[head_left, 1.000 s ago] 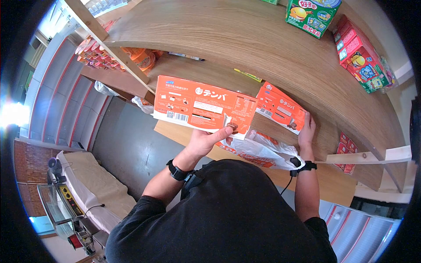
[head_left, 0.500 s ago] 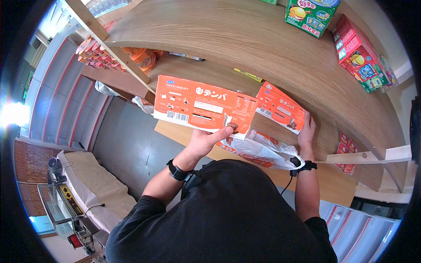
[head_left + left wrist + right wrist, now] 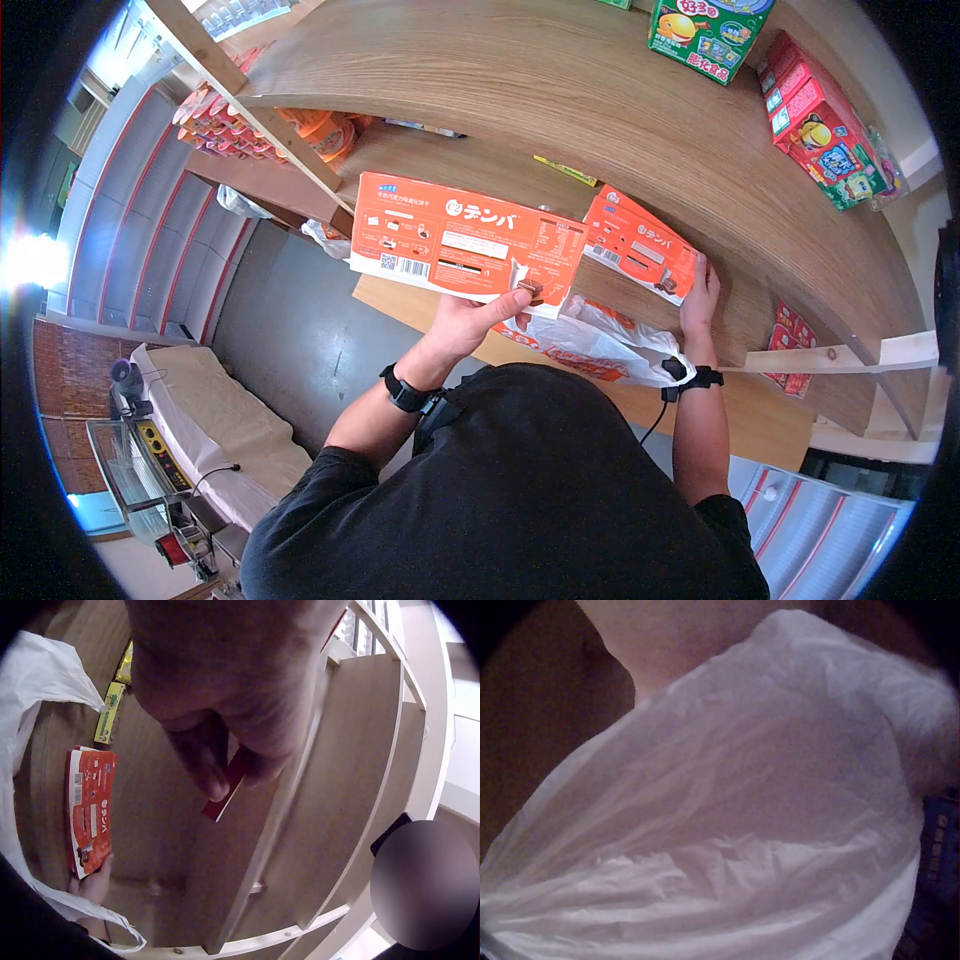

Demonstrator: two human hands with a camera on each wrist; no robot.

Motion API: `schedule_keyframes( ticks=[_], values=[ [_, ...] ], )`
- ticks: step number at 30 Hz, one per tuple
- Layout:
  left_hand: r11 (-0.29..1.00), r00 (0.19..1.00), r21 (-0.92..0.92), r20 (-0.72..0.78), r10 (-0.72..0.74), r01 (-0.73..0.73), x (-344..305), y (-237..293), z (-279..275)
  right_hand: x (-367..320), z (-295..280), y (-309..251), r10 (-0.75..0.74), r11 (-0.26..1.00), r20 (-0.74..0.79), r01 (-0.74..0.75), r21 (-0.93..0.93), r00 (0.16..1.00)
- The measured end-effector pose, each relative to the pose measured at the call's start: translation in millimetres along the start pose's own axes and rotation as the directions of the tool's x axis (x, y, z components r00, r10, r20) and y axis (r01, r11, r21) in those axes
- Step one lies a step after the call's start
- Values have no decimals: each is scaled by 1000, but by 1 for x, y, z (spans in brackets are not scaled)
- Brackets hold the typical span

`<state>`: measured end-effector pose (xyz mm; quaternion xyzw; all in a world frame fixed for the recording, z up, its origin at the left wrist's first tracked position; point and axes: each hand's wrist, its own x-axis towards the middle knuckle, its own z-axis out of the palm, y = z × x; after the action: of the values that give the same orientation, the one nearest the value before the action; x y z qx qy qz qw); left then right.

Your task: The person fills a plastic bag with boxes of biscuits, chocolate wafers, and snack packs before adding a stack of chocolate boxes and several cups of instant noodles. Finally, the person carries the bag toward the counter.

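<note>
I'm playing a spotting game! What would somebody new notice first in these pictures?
Probably the big orange box held in the left hand, near the middle of the head view. Next might be the second orange box, in the right hand, with a crinkly white bag by the right wrist. The dazzling light at the far left stands out too.

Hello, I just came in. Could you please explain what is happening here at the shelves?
A person is handling two similar orange-red boxes at a wooden shelf. The left hand holds the nearer box by its lower edge. The right hand grips the end of the other box. A white plastic bag hangs at the right wrist.
</note>
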<state>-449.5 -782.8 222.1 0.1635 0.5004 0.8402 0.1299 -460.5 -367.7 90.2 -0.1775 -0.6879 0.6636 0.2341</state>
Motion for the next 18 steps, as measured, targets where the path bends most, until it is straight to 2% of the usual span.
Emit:
schedule_keyframes(
  ticks=[18],
  values=[
    [1000, 1000, -15, -6, -7, 7, -2, -1, -1, -3, 3, -6, -2, 999, -13, 2, -40, 1000]
  ],
)
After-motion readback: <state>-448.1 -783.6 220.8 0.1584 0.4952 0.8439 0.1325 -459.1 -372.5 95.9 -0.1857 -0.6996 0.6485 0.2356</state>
